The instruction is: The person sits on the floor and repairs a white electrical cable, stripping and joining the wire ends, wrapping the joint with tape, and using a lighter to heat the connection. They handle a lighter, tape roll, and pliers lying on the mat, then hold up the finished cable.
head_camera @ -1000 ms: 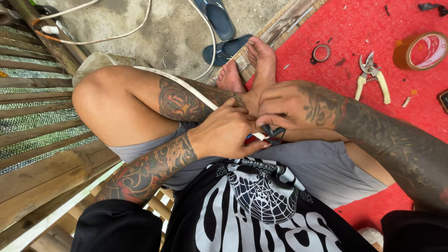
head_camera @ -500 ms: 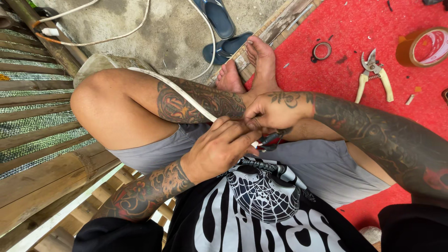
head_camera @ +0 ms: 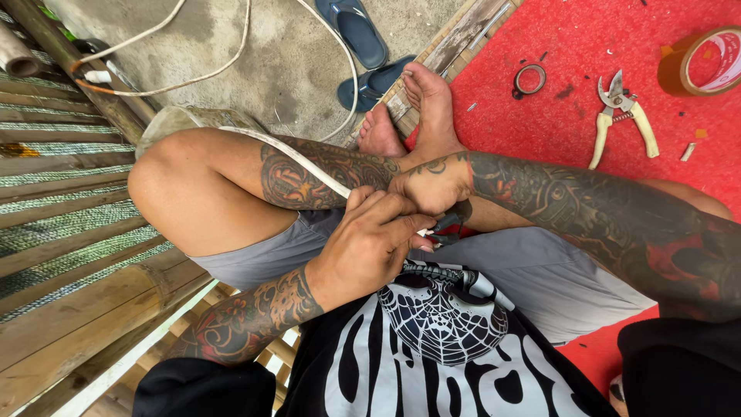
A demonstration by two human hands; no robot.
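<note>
Both hands were closed on work held over the lap: left hand clasped the white cable, right hand pinched its end. A dark tool sat between the grips; a slip there risked cutting fingers.

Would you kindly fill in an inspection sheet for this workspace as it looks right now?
Surface: red mat beside bare concrete floor.
Job's things: white cable across the leg, meeting a small dark tool at the hands.
Clutter: pruning shears, tape roll, small black ring, blue sandals.
Hands: left hand and right hand pressed together on cable and tool.
Cables: white cord looping over the concrete.
Surroundings: bamboo slats.
</note>
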